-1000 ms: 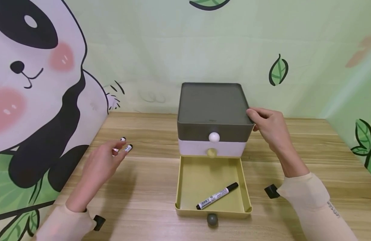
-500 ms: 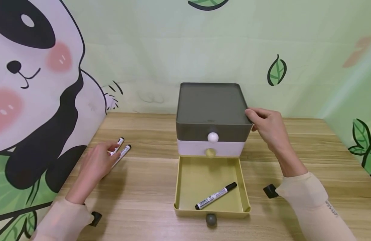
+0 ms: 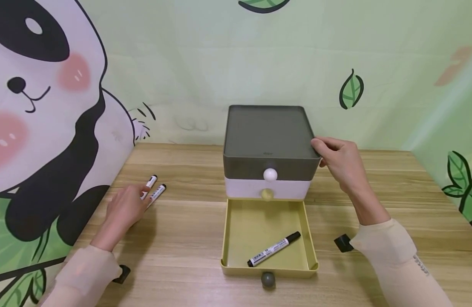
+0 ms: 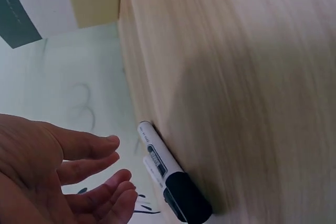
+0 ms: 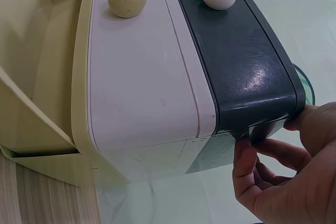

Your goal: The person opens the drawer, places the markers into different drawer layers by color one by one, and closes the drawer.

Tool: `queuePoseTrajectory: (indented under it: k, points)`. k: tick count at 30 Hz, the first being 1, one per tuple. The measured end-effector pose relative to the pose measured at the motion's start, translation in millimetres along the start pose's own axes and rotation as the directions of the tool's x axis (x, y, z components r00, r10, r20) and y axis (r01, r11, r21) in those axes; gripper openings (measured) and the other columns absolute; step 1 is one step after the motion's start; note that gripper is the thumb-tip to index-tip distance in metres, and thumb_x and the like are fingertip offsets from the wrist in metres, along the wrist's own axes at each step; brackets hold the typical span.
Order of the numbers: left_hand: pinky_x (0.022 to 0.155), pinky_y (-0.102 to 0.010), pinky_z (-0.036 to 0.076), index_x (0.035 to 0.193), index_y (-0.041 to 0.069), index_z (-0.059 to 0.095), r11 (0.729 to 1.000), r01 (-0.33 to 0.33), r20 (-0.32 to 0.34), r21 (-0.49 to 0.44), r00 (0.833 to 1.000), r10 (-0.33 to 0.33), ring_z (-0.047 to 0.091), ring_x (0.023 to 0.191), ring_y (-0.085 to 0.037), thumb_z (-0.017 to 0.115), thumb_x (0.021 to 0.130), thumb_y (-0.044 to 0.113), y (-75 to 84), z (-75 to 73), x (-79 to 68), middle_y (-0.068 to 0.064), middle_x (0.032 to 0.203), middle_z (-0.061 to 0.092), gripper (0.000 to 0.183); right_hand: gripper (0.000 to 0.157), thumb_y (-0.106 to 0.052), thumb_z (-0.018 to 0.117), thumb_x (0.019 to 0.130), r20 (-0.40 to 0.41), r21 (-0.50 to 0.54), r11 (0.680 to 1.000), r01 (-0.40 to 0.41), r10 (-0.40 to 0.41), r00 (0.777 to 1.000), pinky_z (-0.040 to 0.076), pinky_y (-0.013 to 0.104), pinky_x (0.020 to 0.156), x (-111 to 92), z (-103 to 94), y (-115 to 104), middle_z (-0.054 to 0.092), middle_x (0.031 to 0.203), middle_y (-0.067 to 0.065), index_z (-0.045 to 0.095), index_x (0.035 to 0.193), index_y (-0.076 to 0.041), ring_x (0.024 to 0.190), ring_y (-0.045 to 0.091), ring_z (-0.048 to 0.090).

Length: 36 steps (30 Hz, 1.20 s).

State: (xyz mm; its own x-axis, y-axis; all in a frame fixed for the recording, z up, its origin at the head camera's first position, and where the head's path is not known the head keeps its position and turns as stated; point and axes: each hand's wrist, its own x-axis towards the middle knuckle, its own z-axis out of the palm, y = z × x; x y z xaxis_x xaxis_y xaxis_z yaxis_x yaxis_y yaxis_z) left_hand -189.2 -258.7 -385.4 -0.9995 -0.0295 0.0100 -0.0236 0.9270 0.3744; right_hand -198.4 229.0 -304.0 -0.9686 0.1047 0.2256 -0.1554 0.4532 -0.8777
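Note:
My left hand (image 3: 125, 205) hovers low over the left of the table, fingers loosely bent and apart. Two white markers (image 3: 157, 194) lie side by side just beyond its fingertips, their near ends hidden by the hand. The left wrist view shows a gap between thumb and fingers, with a dark-capped marker (image 4: 163, 158) beside them. At the right, my right hand (image 3: 344, 164) grips the upper right edge of a small drawer cabinet (image 3: 268, 132), thumb on the rim and fingers bent beneath. Its yellow bottom drawer (image 3: 243, 221) is pulled out, with a black-capped marker (image 3: 274, 249) lying diagonally inside.
White (image 3: 270, 175), yellow (image 3: 267, 195) and grey (image 3: 268, 279) round knobs stick out from the drawer fronts. The wooden table (image 3: 190, 238) meets a green wall (image 3: 190, 76) at the back, with a painted panda (image 3: 48, 106) on the left.
My left hand has drawn back slightly to the left and lower, so more of the two markers shows. The right hand keeps its grip on the cabinet.

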Motion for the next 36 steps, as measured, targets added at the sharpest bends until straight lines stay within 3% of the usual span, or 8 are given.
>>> queuePoseTrajectory:
  k: [8, 16, 24, 28, 32, 36]
  points:
    - [0.067, -0.055, 0.048, 0.128, -0.002, 0.067, 0.999, 0.045, 0.038, -0.006, 0.998, -0.044, 0.063, 0.092, -0.045, 0.064, 0.094, 0.009, -3.0, 7.7, 4.4, -0.032, 0.119, 0.065, 0.036, 0.042, -0.036, 0.064, 0.102, -0.004, -0.007, 1.000, -0.002, 0.002, 1.000, 0.052, 0.022, 0.068, 0.3, 0.4, 0.7, 0.070, 0.096, -0.010, 0.072, 0.130, -0.005, 0.075, 0.018, 0.061]
    - [0.069, -0.056, 0.048, 0.131, 0.000, 0.066, 0.996, 0.068, 0.103, 0.056, 0.992, -0.073, 0.062, 0.093, -0.046, 0.059, 0.089, 0.004, -2.0, 9.9, 7.9, -0.035, 0.121, 0.063, 0.043, 0.042, -0.036, 0.064, 0.102, -0.002, -0.004, 1.000, 0.001, -0.001, 1.000, 0.052, 0.021, 0.068, 1.0, 0.2, 0.9, 0.069, 0.094, -0.012, 0.073, 0.129, -0.005, 0.075, 0.017, 0.061]
    - [0.060, -0.052, 0.048, 0.122, 0.002, 0.071, 0.995, 0.027, 0.117, 0.091, 0.992, -0.038, 0.061, 0.081, -0.042, 0.058, 0.086, -0.001, -1.2, 13.7, 5.9, -0.029, 0.098, 0.064, 0.038, 0.042, -0.036, 0.064, 0.102, 0.000, -0.010, 1.000, 0.002, -0.002, 1.000, 0.052, 0.021, 0.068, 0.3, 0.1, 0.2, 0.070, 0.098, -0.007, 0.073, 0.128, -0.005, 0.074, 0.014, 0.060]
    - [0.057, -0.050, 0.046, 0.108, 0.005, 0.075, 0.996, 0.008, 0.121, 0.092, 0.993, -0.019, 0.058, 0.073, -0.039, 0.058, 0.085, 0.000, 0.2, 17.0, 4.6, -0.025, 0.086, 0.062, 0.028, 0.042, -0.036, 0.064, 0.102, -0.002, -0.003, 1.000, 0.004, -0.004, 1.000, 0.052, 0.021, 0.068, 0.0, 0.4, -0.1, 0.069, 0.097, -0.009, 0.073, 0.128, -0.004, 0.074, 0.012, 0.060]
    - [0.055, -0.049, 0.046, 0.095, 0.006, 0.072, 0.995, -0.005, 0.113, 0.097, 0.994, -0.006, 0.057, 0.069, -0.038, 0.058, 0.085, -0.003, 1.5, 19.7, 4.2, -0.022, 0.080, 0.060, 0.020, 0.042, -0.035, 0.065, 0.102, -0.002, 0.008, 1.000, 0.003, -0.003, 1.000, 0.052, 0.021, 0.068, -0.1, 0.5, -0.1, 0.069, 0.096, -0.011, 0.072, 0.129, -0.004, 0.073, 0.010, 0.059]
    - [0.055, -0.048, 0.046, 0.095, 0.005, 0.072, 0.994, -0.007, 0.114, 0.109, 0.993, -0.005, 0.057, 0.069, -0.037, 0.057, 0.086, -0.003, 2.5, 20.8, 4.1, -0.021, 0.079, 0.060, 0.020, 0.042, -0.035, 0.065, 0.102, -0.001, 0.003, 1.000, 0.004, -0.004, 1.000, 0.052, 0.021, 0.068, -0.1, 0.4, 0.4, 0.069, 0.095, -0.011, 0.072, 0.129, -0.004, 0.072, 0.011, 0.059]
